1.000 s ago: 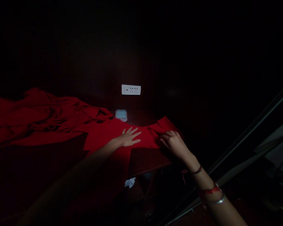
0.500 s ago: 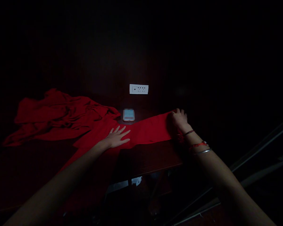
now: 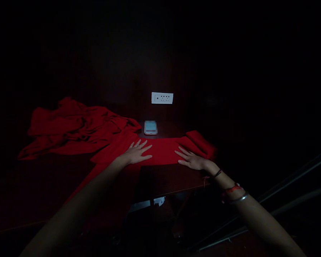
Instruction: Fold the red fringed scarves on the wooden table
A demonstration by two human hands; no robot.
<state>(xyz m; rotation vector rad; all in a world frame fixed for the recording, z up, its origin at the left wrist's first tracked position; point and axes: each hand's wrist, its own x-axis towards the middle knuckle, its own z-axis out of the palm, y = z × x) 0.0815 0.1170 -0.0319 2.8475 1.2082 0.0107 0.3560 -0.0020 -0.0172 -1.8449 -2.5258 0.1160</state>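
Note:
A long piece of red cloth [image 3: 163,150] lies across the dark wooden table, flat in the middle and crumpled into a heap at the left. My left hand [image 3: 136,153] rests palm down on the flat stretch with its fingers spread; a ring shows on one finger. Farther right, my right hand [image 3: 191,159] lies on the cloth, fingers stretched out and pointing left. Beyond it the cloth's right end rises in a loose fold. Part of the cloth hangs down toward me, half hidden under my left forearm.
Behind the cloth lies a phone [image 3: 150,127] with a lit, blurred screen. A white socket panel [image 3: 162,98] is set in the dark wall. The table's front edge [image 3: 173,191] runs below my hands, with pale objects underneath. Most surroundings are too dark to make out.
My right hand has let go of the cloth's right end and moved left, down onto the flat part. That end now lies bunched up. My left hand stays spread on the cloth.

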